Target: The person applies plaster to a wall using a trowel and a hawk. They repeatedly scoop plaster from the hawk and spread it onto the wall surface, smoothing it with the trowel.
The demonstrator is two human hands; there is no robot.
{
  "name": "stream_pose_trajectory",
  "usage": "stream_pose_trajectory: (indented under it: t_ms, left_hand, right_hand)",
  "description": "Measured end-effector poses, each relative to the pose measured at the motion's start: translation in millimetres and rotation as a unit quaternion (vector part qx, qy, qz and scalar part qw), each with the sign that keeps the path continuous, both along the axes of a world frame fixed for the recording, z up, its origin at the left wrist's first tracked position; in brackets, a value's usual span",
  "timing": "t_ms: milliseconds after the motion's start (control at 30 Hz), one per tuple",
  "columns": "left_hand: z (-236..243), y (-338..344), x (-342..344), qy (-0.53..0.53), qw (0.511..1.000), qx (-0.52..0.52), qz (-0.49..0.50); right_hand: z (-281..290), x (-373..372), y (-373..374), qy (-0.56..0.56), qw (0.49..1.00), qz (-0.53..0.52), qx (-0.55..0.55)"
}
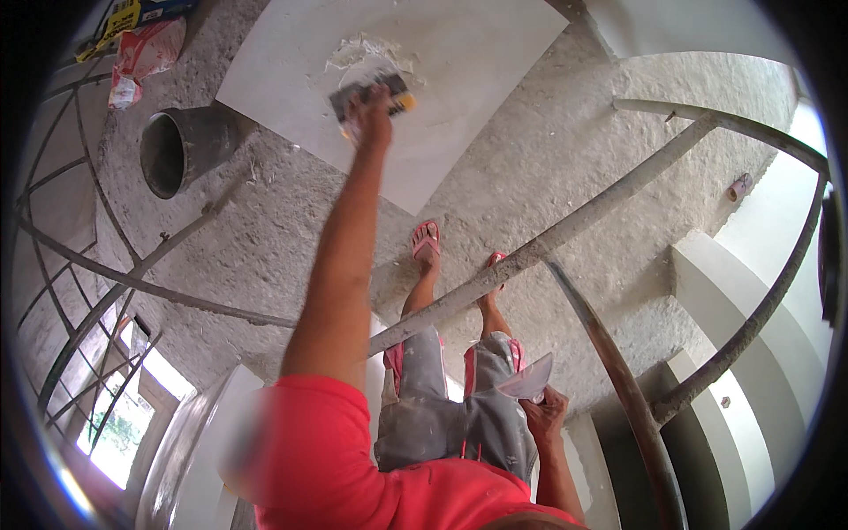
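Observation:
My left hand (pixel 369 115) is stretched out over a white board (pixel 468 97), gripping a dark, flat, blurred tool with yellow parts (pixel 397 95). The tool is at the lower edge of a rough patch of white filler (pixel 362 51) on the board. Down by my thigh, my right hand (pixel 544 408) holds a pale, flat plate-like tool (pixel 523 375). My feet in red flip-flops (pixel 426 240) stand below the board on rough grey concrete.
A grey bucket (pixel 203 141) lies left of the board, near a red bag (pixel 146 62). Curved metal bars (pixel 574 221) cross around me, with a metal grid (pixel 84 291) at left. Pale steps (pixel 724 300) are at right; a lone slipper (pixel 739 186) lies near them.

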State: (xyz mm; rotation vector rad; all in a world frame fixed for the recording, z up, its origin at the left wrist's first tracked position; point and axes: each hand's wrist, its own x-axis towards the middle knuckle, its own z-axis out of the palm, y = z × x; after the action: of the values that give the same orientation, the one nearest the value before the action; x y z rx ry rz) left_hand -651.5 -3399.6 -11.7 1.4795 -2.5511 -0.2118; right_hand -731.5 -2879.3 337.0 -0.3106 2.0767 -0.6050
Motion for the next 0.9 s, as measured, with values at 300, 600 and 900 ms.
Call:
stream_pose_trajectory:
  t_ms: [300,600,900]
  left_hand:
    - [103,-10,-38,-0.011,0.977,0.212,-0.002]
    - [98,29,-51,-0.098,0.965,0.244,-0.008]
    - [75,-9,-73,-0.152,0.965,0.211,-0.033]
  right_hand:
    - [7,14,12,-0.003,0.998,-0.063,0.021]
    - [0,1,-5,0.008,0.999,-0.011,0.036]
    - [-5,4,7,0.008,0.998,0.0,0.058]
